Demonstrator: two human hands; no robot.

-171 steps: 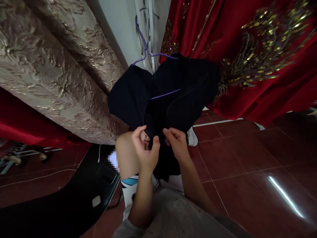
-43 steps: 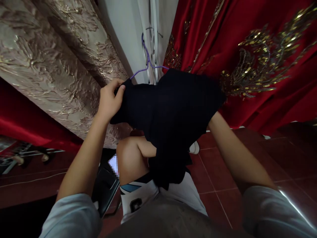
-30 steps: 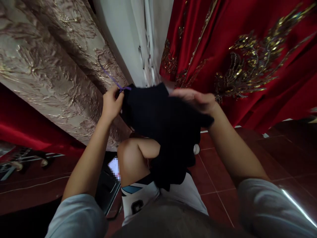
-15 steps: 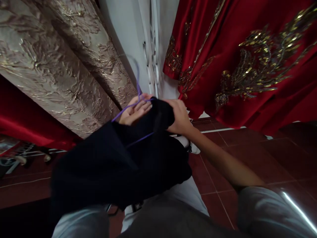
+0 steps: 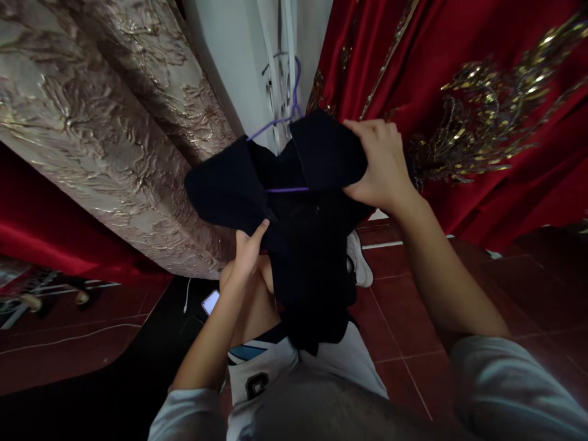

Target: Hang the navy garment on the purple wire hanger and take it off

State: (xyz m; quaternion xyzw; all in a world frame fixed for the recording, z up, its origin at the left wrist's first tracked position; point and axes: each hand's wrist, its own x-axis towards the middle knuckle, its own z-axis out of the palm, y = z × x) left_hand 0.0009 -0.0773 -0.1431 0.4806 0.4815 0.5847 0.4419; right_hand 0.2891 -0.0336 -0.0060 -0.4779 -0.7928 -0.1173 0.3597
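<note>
Dark garment on a hanger, as seen from your head. The dark garment [image 5: 303, 257] spans the space between your hands, its upper part spread before you and its lower end lying over your white shorts [image 5: 271, 373]. A purple hanger [image 5: 288, 190] runs inside it, the bar crossing the open neck; whether its hook is hung on the white metal upright [image 5: 290, 37] behind cannot be told. Your left hand [image 5: 250, 248] has its grip closed on the garment's front edge, thumb uppermost, fingers mostly behind the cloth. Your right hand [image 5: 383, 165] lies against the opposite shoulder, thumb and fingers spread wide; you cannot tell how firmly this grip has hold. Beige textured fabric [image 5: 110, 135] stands at left, a red drape with gold sequins [image 5: 519, 190] at right. Near your knee, a phone [image 5: 210, 302] rests on a black surface [image 5: 133, 361].
</note>
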